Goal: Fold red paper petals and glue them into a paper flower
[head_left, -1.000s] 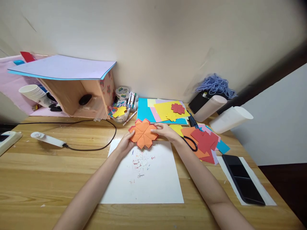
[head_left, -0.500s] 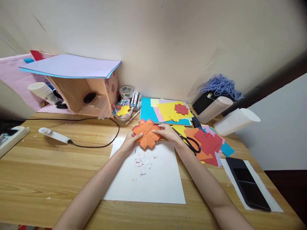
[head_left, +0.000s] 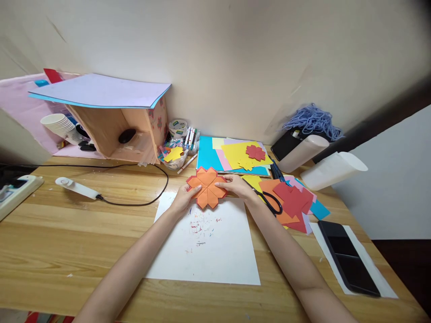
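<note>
An orange paper flower (head_left: 208, 187) with red paper showing behind its upper and side edges is held up between my two hands. My left hand (head_left: 185, 197) pinches its left side, thumb on the front. On the right side, my right hand (head_left: 237, 185) grips it the same way, the fingers partly hidden behind. Below the flower lies a white sheet (head_left: 205, 246) with coloured marker stains. Black-handled scissors (head_left: 269, 200) rest just right of my right wrist, partly over yellow and orange paper.
Red paper pieces (head_left: 292, 199) and a black phone (head_left: 348, 258) lie to the right. At the back are stacked coloured sheets (head_left: 207, 152) with a small red flower (head_left: 255, 153), markers (head_left: 191, 138) and a cardboard box (head_left: 114, 130). A white corded device (head_left: 76, 188) lies left.
The view has shifted very slightly. Both hands keep their hold on the orange flower, which stays in nearly the same place.
</note>
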A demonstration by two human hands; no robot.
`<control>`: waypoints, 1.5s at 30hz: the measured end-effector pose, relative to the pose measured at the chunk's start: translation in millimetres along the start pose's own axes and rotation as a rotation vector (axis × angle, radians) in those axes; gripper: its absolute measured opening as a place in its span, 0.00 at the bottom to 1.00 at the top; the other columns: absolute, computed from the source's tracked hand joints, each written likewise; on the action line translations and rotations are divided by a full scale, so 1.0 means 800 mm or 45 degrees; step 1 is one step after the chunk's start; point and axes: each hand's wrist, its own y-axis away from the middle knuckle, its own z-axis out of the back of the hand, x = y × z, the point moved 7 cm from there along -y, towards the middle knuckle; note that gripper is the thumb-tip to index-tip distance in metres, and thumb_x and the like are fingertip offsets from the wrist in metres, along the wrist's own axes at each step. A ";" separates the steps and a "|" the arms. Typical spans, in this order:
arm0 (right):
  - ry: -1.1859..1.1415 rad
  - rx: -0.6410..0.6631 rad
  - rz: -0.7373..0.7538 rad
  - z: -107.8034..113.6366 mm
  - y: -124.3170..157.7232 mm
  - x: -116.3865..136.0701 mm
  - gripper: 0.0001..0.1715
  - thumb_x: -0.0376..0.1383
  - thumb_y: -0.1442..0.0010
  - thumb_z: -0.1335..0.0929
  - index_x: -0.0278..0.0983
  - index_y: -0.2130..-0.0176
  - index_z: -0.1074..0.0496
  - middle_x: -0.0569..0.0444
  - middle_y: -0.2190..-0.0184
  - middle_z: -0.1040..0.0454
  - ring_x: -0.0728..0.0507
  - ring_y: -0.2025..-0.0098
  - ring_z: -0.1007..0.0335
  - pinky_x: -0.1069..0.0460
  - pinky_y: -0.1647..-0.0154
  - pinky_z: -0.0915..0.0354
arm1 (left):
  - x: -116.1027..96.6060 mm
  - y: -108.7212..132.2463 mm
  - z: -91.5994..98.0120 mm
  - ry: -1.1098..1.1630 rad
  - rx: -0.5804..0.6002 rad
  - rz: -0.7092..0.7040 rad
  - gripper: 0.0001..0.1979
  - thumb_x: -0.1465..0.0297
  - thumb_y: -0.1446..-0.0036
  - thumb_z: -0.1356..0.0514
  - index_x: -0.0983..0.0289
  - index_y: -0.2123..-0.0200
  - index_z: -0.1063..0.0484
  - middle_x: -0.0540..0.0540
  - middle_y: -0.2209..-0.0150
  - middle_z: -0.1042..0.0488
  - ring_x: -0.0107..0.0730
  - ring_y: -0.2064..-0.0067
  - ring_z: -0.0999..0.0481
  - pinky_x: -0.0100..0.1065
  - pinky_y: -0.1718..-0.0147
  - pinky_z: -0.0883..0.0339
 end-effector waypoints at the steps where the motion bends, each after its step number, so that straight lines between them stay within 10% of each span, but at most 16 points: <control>1: -0.007 0.005 -0.006 0.000 0.000 0.000 0.21 0.40 0.61 0.27 0.32 0.66 0.27 0.48 0.67 0.24 0.42 0.66 0.27 0.52 0.70 0.30 | 0.000 0.000 0.000 0.000 -0.007 -0.004 0.20 0.68 0.55 0.37 0.69 0.57 0.30 0.64 0.53 0.29 0.47 0.52 0.30 0.43 0.52 0.40; 45: -0.038 -0.124 0.083 -0.004 -0.008 -0.003 0.24 0.43 0.59 0.28 0.32 0.63 0.28 0.47 0.62 0.25 0.42 0.62 0.28 0.50 0.62 0.32 | -0.010 0.006 -0.004 0.018 -0.100 -0.025 0.25 0.71 0.63 0.32 0.66 0.57 0.30 0.62 0.52 0.29 0.44 0.53 0.29 0.42 0.53 0.37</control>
